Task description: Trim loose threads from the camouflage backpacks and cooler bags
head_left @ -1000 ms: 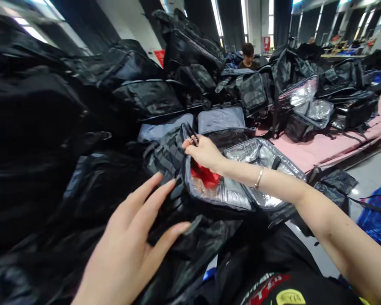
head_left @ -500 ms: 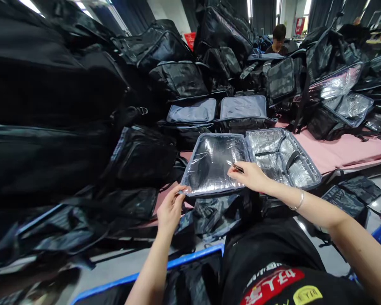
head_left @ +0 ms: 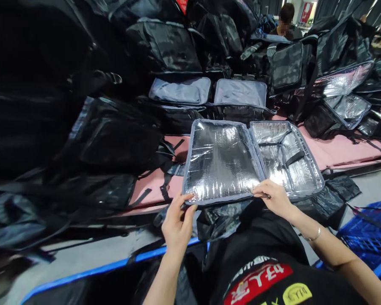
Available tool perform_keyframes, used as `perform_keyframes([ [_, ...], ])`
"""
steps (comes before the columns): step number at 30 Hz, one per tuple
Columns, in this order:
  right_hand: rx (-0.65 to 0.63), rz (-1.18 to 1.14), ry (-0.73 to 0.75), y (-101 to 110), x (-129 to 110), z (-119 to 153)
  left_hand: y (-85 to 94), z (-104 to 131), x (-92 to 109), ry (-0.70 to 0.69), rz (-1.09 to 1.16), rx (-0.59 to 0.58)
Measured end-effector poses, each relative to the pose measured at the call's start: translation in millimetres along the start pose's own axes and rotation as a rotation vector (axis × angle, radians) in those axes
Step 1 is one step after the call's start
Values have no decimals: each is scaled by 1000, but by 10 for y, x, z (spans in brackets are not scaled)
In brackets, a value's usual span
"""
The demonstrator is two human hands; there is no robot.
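An insulated bag lies unfolded in front of me, with a silver-lined lid (head_left: 222, 161) on the left and a silver-lined compartment (head_left: 281, 156) on the right, both edged in grey-blue trim. My left hand (head_left: 178, 218) pinches the lid's near left corner between thumb and fingers. At the lid's near right corner, my right hand (head_left: 274, 198) is closed around a small dark tool (head_left: 265, 195), its fingertips at the trim. Most of the tool is hidden by the fingers.
Dark camouflage bags (head_left: 165, 44) are piled behind and to the left. The bag rests on a pink surface (head_left: 339, 150). Blue crates (head_left: 368, 228) stand at the lower right, and a blue-rimmed container (head_left: 82, 275) is at the lower left. A person (head_left: 286, 21) is at the back.
My right hand has moved from over the middle of the lid to its near right corner, with the tool. My left hand still holds the left corner. The view has shifted downward and closer.
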State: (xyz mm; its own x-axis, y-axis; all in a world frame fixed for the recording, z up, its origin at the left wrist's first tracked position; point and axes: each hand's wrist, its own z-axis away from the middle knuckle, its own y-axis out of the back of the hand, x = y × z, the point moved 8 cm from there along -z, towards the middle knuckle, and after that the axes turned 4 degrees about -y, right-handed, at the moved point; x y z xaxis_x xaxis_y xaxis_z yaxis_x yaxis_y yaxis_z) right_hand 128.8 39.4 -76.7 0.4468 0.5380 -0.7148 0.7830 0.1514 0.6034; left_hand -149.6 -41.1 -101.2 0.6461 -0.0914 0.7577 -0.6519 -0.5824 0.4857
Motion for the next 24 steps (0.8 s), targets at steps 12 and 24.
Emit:
perform_keyframes([
  [12,-97,106,-36,-83,-46,218,-247,355,491,-443,-330,74],
  [24,-274,436,-156,-578,-180,-19,-590,237,762,-635,-299,-192],
])
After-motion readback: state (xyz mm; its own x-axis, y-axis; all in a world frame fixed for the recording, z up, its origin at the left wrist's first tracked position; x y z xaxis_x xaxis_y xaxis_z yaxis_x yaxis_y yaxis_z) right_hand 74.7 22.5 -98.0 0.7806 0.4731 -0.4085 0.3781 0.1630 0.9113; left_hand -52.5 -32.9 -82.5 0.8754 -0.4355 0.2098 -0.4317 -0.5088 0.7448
